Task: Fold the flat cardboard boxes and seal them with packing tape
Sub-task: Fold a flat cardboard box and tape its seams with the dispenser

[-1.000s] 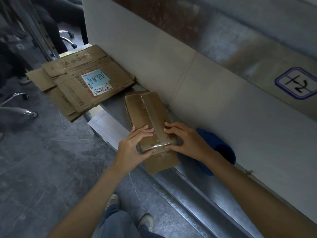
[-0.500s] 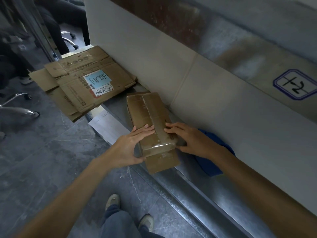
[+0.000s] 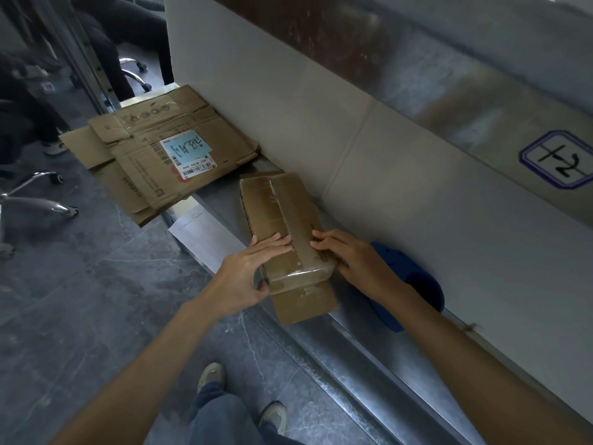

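Note:
A small brown cardboard box (image 3: 276, 207) lies folded on a metal ledge (image 3: 369, 358), with clear packing tape (image 3: 300, 242) running along its top seam and over its near end. My left hand (image 3: 247, 277) lies on the box's left half, fingers straight on top and thumb against the near left side. My right hand (image 3: 353, 261) rests on the right top edge, fingertips touching the tape. A stack of flat cardboard boxes (image 3: 154, 155) with a blue and white label lies beyond, at the ledge's far end.
A white partition wall (image 3: 401, 194) rises right behind the box. A blue object (image 3: 414, 281) sits on the ledge under my right wrist. White paper (image 3: 202, 236) lies by the ledge. Chair legs (image 3: 38, 200) stand on the grey floor at left, my shoes (image 3: 210, 375) below.
My left fingers have slid a little further onto the box top and the thumb now sits at the near left side. The right hand and the box have barely moved.

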The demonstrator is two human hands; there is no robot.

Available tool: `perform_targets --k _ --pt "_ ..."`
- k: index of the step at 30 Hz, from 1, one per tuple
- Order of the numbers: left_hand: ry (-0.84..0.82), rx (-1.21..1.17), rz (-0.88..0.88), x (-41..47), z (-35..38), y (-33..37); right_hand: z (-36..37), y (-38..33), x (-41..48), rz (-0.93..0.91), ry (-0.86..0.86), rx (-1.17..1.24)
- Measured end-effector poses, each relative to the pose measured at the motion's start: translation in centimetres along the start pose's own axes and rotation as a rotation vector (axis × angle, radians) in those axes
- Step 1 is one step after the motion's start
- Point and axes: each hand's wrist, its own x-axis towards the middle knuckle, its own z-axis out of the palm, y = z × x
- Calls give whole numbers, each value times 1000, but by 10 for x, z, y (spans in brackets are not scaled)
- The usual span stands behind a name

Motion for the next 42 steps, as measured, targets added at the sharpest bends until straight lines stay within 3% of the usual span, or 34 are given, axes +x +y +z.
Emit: perform_targets --k 17,23,29,34,42 --pt "-5 -6 -22 1 0 -2 -1 -1 3 -12 19 -64" --pt "5 -12 -36 1 1 0 3 -3 -7 55 -58 -37" --pt "-125 -51 -66 1 -9 4 -7 -5 -9 164 -197 162" --pt "-141 -26 -62 3 -8 2 -4 -8 -1 197 -61 182" --pt "-200 39 -66 9 -19 4 -16 -8 5 296 -80 133"
